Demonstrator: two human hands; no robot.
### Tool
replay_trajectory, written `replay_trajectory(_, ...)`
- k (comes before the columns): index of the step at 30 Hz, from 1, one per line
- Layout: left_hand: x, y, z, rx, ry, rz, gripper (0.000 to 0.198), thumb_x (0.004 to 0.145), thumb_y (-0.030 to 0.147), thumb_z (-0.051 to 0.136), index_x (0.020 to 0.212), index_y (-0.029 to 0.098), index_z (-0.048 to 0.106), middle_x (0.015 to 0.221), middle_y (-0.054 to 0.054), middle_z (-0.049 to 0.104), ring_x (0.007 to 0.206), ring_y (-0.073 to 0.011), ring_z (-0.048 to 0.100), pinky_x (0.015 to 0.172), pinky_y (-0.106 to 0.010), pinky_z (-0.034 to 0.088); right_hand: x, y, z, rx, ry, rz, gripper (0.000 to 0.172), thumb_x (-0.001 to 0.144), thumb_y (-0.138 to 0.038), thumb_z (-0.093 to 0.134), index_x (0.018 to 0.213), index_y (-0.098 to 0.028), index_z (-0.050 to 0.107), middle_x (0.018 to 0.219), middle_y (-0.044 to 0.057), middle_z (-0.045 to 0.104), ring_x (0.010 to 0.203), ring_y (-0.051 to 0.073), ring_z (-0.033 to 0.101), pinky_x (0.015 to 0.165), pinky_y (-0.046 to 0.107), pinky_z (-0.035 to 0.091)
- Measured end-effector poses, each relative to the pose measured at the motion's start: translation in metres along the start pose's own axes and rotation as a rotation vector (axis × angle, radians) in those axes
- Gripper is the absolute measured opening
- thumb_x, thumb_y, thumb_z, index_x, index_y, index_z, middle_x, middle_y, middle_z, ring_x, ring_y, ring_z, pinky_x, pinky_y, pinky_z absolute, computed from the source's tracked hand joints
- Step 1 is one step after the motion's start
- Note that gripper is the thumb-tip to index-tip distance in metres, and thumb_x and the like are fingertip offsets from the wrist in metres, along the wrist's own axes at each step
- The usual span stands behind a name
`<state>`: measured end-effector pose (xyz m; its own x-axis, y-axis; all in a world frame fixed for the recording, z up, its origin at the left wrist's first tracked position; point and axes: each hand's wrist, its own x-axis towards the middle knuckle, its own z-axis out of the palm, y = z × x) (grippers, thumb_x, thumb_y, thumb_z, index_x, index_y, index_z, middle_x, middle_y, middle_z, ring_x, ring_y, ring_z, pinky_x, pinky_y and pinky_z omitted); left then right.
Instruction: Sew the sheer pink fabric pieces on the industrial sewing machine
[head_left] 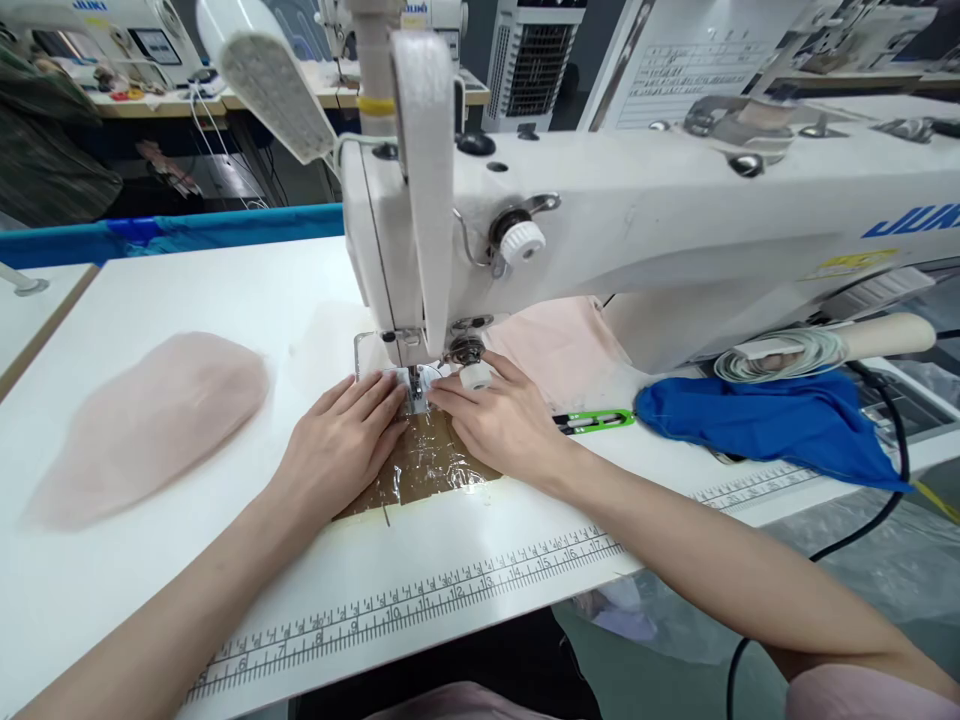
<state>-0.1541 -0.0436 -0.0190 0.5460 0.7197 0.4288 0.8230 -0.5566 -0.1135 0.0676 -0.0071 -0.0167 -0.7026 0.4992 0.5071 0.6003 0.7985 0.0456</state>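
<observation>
Both hands rest at the needle area of a white sewing machine [645, 210]. My left hand [341, 440] lies flat, fingers extended toward the presser foot [415, 385] from the left. On the other side, my right hand [502, 415] has its fingertips at the right edge of a small white piece [412, 405] under the foot; its thumb and fingers are slightly apart. Below them is a brown plate [427, 465] covered with shiny clear film. Sheer pink fabric [165, 420] lies to the left, and more pink fabric [559, 345] is behind my right hand.
Green thread snips [596, 421] and a blue cloth [765, 420] lie to the right. A ruler strip [420, 605] runs along the table's front edge. A lamp [262, 75] hangs over the machine head. Another person's sleeve [52, 140] shows at the upper left.
</observation>
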Motion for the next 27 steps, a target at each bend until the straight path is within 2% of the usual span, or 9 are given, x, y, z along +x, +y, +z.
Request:
replay_trajectory(4,-0.004,-0.002,-0.004,0.014,-0.012,-0.152,0.034,0.099,0.026,0.039,0.116,0.01,0.064,0.122,-0.013,0.068,0.112,-0.0284,0.063,0.084,-0.04,0.055,0.0,0.0,-0.002,0.004,0.001,-0.002,0.036,0.087,-0.005,0.043,0.107,-0.015,0.071,0.099,0.005,0.076,0.086,0.019,0.066,0.102,0.041,0.042)
replay_trajectory(9,-0.005,-0.011,-0.028,-0.047,-0.113,-0.239,0.034,0.098,0.023,0.035,0.092,0.017,0.068,0.096,-0.01,0.073,0.082,-0.0237,0.067,0.061,-0.033,0.05,-0.001,-0.007,0.001,0.19,0.019,-0.029,0.033,0.093,-0.01,0.044,0.119,-0.016,0.064,0.121,0.007,0.069,0.096,0.019,0.067,0.086,0.037,0.052)
replay_trajectory(11,-0.006,-0.015,-0.047,-0.159,-0.217,-0.225,0.034,0.098,0.028,0.037,0.083,0.021,0.066,0.078,-0.004,0.071,0.066,-0.018,0.064,0.055,-0.028,0.048,0.002,-0.016,-0.001,0.347,0.014,-0.061,0.032,0.093,-0.017,0.052,0.124,-0.014,0.06,0.131,0.01,0.063,0.114,0.022,0.061,0.092,0.04,0.052)
replay_trajectory(13,-0.01,-0.019,-0.069,-0.433,-0.436,-0.24,0.035,0.099,0.035,0.036,0.079,0.023,0.062,0.066,0.001,0.065,0.056,-0.0144,0.06,0.05,-0.024,0.045,0.007,-0.028,-0.008,0.516,-0.056,-0.057,0.042,0.086,-0.028,0.066,0.125,-0.013,0.058,0.134,0.013,0.06,0.124,0.027,0.054,0.099,0.047,0.048)
replay_trajectory(16,-0.02,-0.025,-0.096,-0.746,-0.599,-0.312,0.038,0.099,0.044,0.036,0.078,0.024,0.06,0.06,0.002,0.06,0.051,-0.0127,0.056,0.046,-0.022,0.044,0.021,-0.05,-0.025,0.935,-0.276,0.116,0.028,0.082,-0.032,0.071,0.104,-0.017,0.064,0.101,0.007,0.072,0.093,0.021,0.066,0.084,0.04,0.056)
replay_trajectory(19,-0.031,-0.037,-0.113,-0.853,-0.589,-0.444,0.037,0.096,0.05,0.039,0.083,0.025,0.063,0.054,0.003,0.053,0.042,-0.0111,0.048,0.037,-0.02,0.038,0.042,-0.07,-0.035,1.475,-0.451,0.384,0.018,0.089,-0.035,0.064,0.087,-0.017,0.064,0.074,0.0,0.068,0.069,0.012,0.066,0.071,0.029,0.057)
replay_trajectory(21,-0.038,-0.049,-0.122,-0.866,-0.557,-0.538,0.038,0.093,0.055,0.043,0.082,0.025,0.064,0.052,0.003,0.05,0.037,-0.0096,0.041,0.032,-0.02,0.033,0.06,-0.082,-0.032,1.621,-0.523,0.464,0.021,0.088,-0.038,0.065,0.088,-0.017,0.065,0.077,0.002,0.069,0.073,0.013,0.067,0.07,0.027,0.056)
replay_trajectory(24,-0.049,-0.074,-0.136,-0.833,-0.522,-0.684,0.043,0.087,0.062,0.047,0.079,0.024,0.065,0.048,0.003,0.046,0.033,-0.0077,0.033,0.029,-0.021,0.025,0.091,-0.1,-0.017,1.675,-0.598,0.433,0.021,0.088,-0.038,0.066,0.097,-0.019,0.066,0.103,0.006,0.071,0.094,0.015,0.068,0.076,0.026,0.055)
replay_trajectory(27,-0.063,-0.101,-0.15,-0.803,-0.484,-0.773,0.041,0.086,0.061,0.05,0.087,0.024,0.067,0.048,0.004,0.042,0.033,-0.007,0.029,0.03,-0.02,0.021,0.12,-0.117,-0.001,1.769,-0.599,0.371,0.01,0.088,-0.027,0.066,0.086,-0.017,0.066,0.095,0.005,0.073,0.092,0.013,0.068,0.086,0.027,0.052)
